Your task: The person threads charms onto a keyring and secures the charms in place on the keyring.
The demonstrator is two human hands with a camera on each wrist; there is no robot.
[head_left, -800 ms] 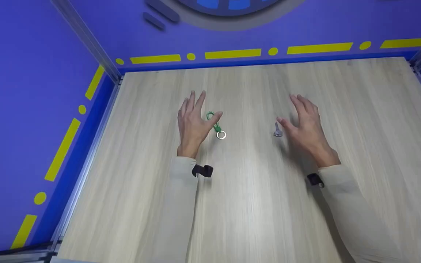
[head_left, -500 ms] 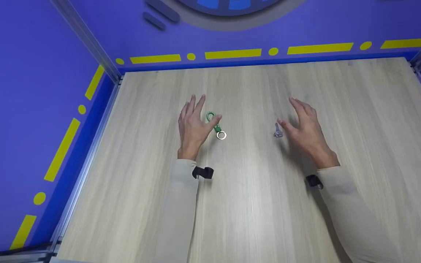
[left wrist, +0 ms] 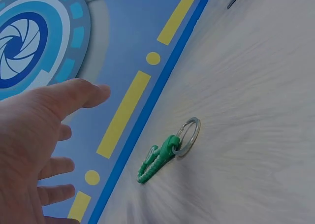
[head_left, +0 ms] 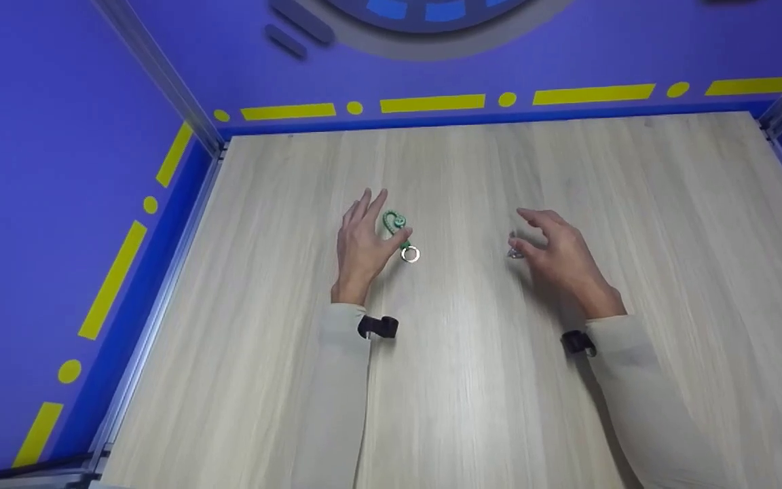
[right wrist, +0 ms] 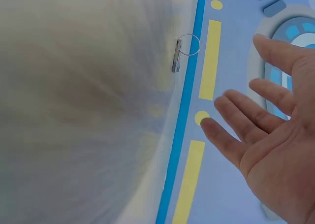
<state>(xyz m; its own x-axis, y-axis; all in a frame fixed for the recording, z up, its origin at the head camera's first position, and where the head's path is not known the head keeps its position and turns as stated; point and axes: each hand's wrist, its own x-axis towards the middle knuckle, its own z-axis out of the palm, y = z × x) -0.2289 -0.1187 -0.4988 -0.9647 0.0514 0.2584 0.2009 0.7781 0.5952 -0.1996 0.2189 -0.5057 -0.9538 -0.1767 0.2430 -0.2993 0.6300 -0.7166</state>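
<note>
A green braided keychain [head_left: 392, 224] with a flat metal ring [head_left: 410, 254] lies on the table, beside my left hand [head_left: 362, 248]. The left fingers are spread and hold nothing; the thumb overlaps part of the loop in the head view. In the left wrist view, the keychain [left wrist: 156, 161] shows whole, below and right of the thumb. My right hand [head_left: 561, 258] hovers over a small silver key-like piece [head_left: 514, 255], which its thumb partly covers. That slim piece [right wrist: 176, 56] carries a thin wire ring [right wrist: 199, 43] in the right wrist view. Nothing is between the right fingers.
Both things lie on a pale wood-grain table [head_left: 459, 373]. A blue panel [head_left: 432, 75] with yellow marks stands along the back, another [head_left: 58, 170] along the left. Black wrist straps [head_left: 379, 327] sit over the light sleeves.
Both hands have drawn slightly nearer to the person. The right fingers have bent and lowered, and its thumb now overlaps the silver piece. More of the green loop shows beside the left hand.
</note>
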